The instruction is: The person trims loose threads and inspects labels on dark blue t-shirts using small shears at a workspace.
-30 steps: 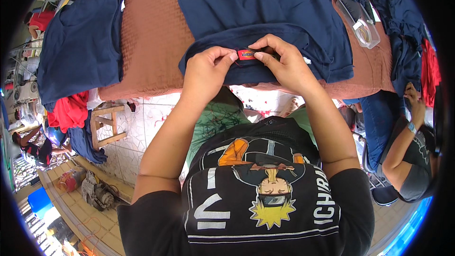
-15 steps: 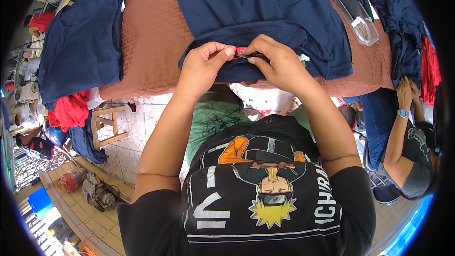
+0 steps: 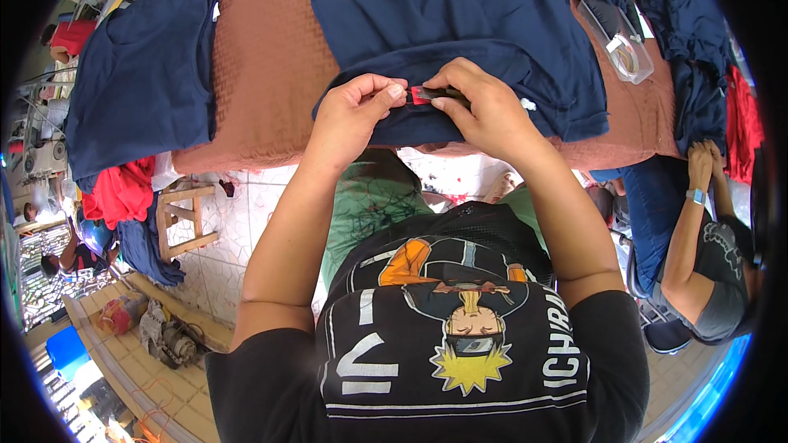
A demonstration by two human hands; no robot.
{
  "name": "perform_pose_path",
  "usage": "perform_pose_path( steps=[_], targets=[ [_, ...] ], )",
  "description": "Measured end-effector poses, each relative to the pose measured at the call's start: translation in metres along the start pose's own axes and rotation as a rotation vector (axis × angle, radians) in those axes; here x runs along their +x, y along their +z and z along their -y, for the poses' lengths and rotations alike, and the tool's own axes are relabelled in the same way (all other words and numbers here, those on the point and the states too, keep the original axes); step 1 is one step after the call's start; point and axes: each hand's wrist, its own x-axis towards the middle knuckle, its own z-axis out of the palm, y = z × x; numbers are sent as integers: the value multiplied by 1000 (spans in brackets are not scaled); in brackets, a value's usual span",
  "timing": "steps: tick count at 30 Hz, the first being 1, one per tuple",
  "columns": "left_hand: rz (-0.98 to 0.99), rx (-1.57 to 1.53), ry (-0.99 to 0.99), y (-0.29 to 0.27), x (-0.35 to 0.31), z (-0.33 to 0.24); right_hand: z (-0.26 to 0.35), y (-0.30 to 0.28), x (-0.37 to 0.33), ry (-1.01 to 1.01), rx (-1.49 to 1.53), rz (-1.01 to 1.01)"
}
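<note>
A navy blue garment [image 3: 443, 16] lies spread on a table covered with a brown cloth [image 3: 271, 66]. At its near hem sits a small red tag [image 3: 421, 95]. My left hand [image 3: 353, 115] pinches the hem and the left end of the tag between thumb and fingers. My right hand [image 3: 488, 107] grips the hem and the tag's right end, its fingers curled over the fabric. Both hands are close together at the table's near edge.
A second navy garment [image 3: 139, 82] hangs over the table's left side. A clear plastic case [image 3: 616, 37] lies at the right, beside more dark and red clothes [image 3: 739, 115]. A seated person [image 3: 698, 238] is at my right. A wooden stool [image 3: 185, 221] and red cloth [image 3: 123, 189] stand at lower left.
Both hands have shifted slightly on the hem while keeping hold of the red tag. The person at the right has lowered their hands a little.
</note>
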Motion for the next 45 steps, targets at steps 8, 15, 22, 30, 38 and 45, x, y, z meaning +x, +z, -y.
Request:
perform_pose_path(
  steps=[8, 15, 22, 30, 38, 45],
  targets=[
    [390, 1087, 505, -50, -70, -81, -2, -11, 3, -80, -216, -116],
    [-112, 989, 130, -34, -94, -150, 9, -79, -18, -40, -64, -395],
    [-316, 1040, 433, -32, -5, -16, 11, -123, -76, -30, -77, -604],
    [-1169, -200, 730, -163, 1, -86, 4, -179, -138, 128, 63, -820],
    [-1025, 224, 768, -188, 29, -73, -30, -174, -110, 140, 6, -644],
    [-271, 958, 661, -9, -2, -15, -67, -158, 37, 39, -225, -504]
  ],
)
